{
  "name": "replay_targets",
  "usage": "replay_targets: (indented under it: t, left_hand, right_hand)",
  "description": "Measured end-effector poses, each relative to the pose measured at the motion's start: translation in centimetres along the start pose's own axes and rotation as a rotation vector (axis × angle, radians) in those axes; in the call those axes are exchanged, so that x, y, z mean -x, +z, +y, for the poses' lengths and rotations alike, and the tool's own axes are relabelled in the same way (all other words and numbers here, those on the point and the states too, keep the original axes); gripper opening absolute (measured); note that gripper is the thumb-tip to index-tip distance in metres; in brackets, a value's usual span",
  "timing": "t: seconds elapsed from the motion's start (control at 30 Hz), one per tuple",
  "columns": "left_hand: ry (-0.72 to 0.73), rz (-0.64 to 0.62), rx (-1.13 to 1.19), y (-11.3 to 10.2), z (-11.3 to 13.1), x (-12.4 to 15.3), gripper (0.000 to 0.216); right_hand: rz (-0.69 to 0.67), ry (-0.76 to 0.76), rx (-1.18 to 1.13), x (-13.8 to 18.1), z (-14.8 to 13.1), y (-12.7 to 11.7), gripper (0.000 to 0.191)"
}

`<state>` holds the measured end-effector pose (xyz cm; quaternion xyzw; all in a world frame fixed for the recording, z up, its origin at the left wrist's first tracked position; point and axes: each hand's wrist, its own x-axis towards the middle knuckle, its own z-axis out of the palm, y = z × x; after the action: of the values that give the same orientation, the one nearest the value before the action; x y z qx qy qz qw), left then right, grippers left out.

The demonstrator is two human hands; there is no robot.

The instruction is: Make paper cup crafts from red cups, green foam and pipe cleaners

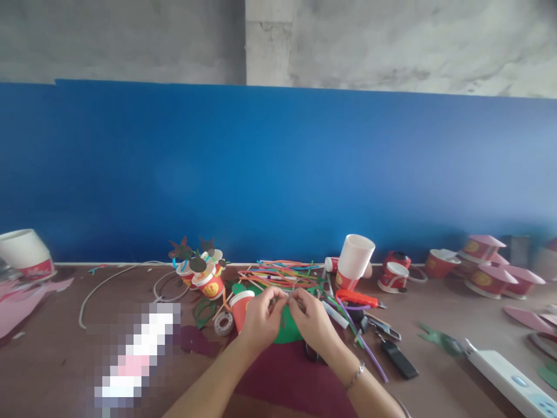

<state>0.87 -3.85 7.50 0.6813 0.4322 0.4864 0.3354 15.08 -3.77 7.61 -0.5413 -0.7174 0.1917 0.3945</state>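
My left hand [260,318] and my right hand [312,318] meet at the table's middle, fingertips pinched together over a green paper piece [287,330]. Both hands are closed in a pinch on something small that I cannot make out, close to the green piece's top edge. A dark red sheet [287,374] lies under my wrists. Just left of my left hand stands a red paper cup [241,306], with a roll of tape [224,323] beside it.
Coloured straws [282,273] lie piled behind my hands. Decorated red cups [204,276] stand to the left, a stack of white-and-red cups [353,261] and cut cups [483,264] to the right. A red utility knife [359,299], a white power strip [509,377], pink paper [21,299] and a blue wall surround the area.
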Motion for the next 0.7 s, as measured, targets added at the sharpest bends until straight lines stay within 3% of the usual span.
replay_targets:
  t: [0.1, 0.2, 0.33, 0.43, 0.5, 0.57, 0.63, 0.7]
  left_hand:
    - [-0.146, 0.055, 0.425, -0.3, 0.4, -0.6, 0.024]
    - [-0.323, 0.026, 0.790, -0.8, 0.5, -1.2, 0.029]
    - [-0.507, -0.030, 1.059, -0.8, -0.2, -1.5, 0.032]
    - [-0.572, -0.069, 1.088, -0.5, -0.7, -1.4, 0.030]
    - [-0.611, -0.091, 1.067, -0.3, -0.8, -1.3, 0.031]
    - [-0.651, -0.107, 1.031, -0.1, -0.8, -1.2, 0.034]
    - [-0.673, -0.121, 0.992, 0.0, -0.7, -1.2, 0.038]
    - [-0.676, -0.138, 0.963, 0.2, -0.6, -1.1, 0.042]
  right_hand:
    - [0.079, -0.005, 0.324, -0.5, 1.1, -0.9, 0.016]
    - [0.011, 0.115, 0.665, -0.9, 2.8, -1.9, 0.018]
    - [-0.051, 0.220, 0.779, -1.1, 4.0, -2.6, 0.011]
    - [0.041, 0.142, 0.538, -1.2, 3.1, -2.3, 0.013]
    - [0.067, 0.072, 0.132, -1.3, 2.0, -1.8, 0.021]
    - [0.007, 0.098, -0.223, -1.2, 1.0, -1.4, 0.027]
    - [-0.022, 0.157, -0.378, -1.1, 0.4, -1.0, 0.029]
    - [0.009, 0.156, -0.389, -0.9, 0.1, -0.9, 0.026]
